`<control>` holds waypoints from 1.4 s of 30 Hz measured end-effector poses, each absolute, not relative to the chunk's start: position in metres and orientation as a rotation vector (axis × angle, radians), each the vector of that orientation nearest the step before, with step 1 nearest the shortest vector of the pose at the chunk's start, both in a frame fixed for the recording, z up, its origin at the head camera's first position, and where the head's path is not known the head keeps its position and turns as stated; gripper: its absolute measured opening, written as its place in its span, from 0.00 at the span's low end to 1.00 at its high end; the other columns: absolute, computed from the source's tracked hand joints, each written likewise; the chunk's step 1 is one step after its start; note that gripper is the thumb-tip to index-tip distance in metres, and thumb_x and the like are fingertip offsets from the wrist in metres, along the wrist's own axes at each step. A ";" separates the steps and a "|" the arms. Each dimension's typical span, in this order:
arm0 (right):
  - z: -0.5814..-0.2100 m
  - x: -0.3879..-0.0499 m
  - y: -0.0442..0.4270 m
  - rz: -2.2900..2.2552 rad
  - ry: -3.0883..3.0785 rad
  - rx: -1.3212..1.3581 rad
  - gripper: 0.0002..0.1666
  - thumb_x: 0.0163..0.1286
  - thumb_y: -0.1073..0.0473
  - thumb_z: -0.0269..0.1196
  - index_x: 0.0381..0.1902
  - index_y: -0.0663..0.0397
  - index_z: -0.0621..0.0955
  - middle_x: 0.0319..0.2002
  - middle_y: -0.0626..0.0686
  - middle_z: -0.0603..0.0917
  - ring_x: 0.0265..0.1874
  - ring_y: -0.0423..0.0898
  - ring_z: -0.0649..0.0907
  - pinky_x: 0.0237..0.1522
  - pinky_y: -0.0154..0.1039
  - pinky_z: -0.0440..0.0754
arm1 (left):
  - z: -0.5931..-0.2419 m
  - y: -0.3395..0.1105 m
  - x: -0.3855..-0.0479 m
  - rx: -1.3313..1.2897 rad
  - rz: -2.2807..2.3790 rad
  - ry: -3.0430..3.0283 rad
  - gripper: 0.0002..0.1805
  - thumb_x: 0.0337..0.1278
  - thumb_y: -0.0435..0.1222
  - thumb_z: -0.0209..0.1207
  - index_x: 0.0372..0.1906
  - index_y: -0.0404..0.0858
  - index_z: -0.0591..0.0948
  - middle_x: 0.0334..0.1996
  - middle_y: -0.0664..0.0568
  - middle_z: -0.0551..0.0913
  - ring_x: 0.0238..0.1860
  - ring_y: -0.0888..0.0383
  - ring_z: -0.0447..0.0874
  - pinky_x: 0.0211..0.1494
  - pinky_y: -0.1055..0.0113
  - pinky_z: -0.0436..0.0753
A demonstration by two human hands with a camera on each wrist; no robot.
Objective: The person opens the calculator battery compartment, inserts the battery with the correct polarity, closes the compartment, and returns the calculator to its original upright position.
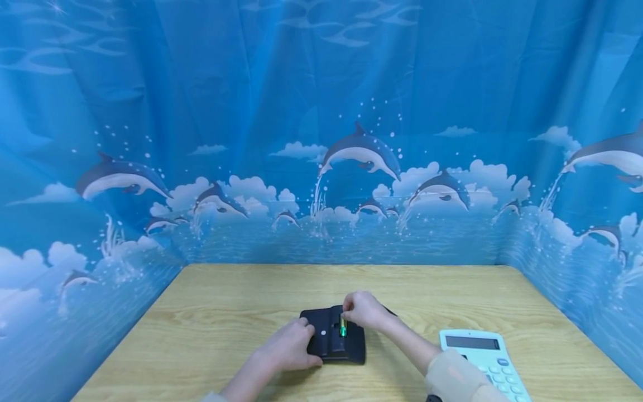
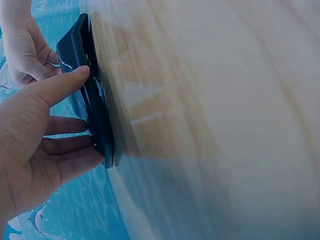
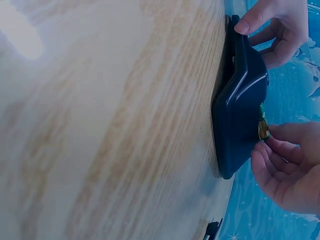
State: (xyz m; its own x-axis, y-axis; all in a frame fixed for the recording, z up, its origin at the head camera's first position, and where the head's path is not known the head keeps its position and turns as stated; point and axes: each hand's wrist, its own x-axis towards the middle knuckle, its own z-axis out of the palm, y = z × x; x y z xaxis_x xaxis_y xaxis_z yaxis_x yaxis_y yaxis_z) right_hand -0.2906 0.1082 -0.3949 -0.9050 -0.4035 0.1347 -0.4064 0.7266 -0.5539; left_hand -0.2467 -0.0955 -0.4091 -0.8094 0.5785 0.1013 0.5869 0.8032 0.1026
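A black plastic device lies on the table with an open battery slot in its upper face. My left hand holds it by its left side, the thumb at the near edge, as the left wrist view also shows. Between thumb and fingers of my right hand is one end of a green and gold battery. The battery's other end is at the slot; how deep it sits I cannot tell. In the right wrist view the battery stands out above the device's surface.
A light blue calculator lies at the right front, partly behind my right sleeve. Beyond my right hand a small dark piece shows on the wooden table. Blue dolphin-print curtains enclose the table's back and sides.
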 end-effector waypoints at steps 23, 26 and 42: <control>-0.398 -0.293 0.116 1.002 -2.885 0.722 0.04 0.57 0.66 0.65 0.23 0.57 0.83 0.20 0.45 0.80 0.19 0.38 0.74 0.23 0.33 0.73 | -0.408 -0.089 -0.246 -0.846 -0.214 -2.981 0.28 0.36 0.53 0.69 0.36 0.33 0.81 0.28 0.51 0.73 0.28 0.61 0.70 0.35 0.66 0.76; -0.399 -0.293 0.115 0.989 -2.877 0.737 0.05 0.56 0.67 0.65 0.22 0.57 0.83 0.20 0.45 0.80 0.20 0.38 0.74 0.24 0.34 0.73 | -0.408 -0.088 -0.245 -0.837 -0.216 -2.982 0.28 0.35 0.52 0.70 0.36 0.32 0.81 0.28 0.51 0.73 0.28 0.61 0.70 0.35 0.66 0.76; -0.398 -0.291 0.114 0.809 -2.836 0.804 0.06 0.57 0.66 0.65 0.21 0.57 0.85 0.19 0.46 0.82 0.18 0.37 0.75 0.26 0.35 0.75 | -0.409 -0.089 -0.245 -0.849 -0.212 -2.955 0.28 0.35 0.53 0.70 0.34 0.33 0.81 0.27 0.52 0.72 0.28 0.61 0.69 0.35 0.66 0.76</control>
State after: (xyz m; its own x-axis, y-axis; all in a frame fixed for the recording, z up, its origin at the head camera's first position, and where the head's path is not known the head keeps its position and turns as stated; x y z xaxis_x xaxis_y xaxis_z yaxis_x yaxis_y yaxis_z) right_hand -0.2908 0.1140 -0.3977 -0.8583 -0.4645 0.2180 -0.5096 0.7220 -0.4681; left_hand -0.2449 -0.0887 -0.4089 -0.8465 0.5239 0.0948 0.5321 0.8388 0.1153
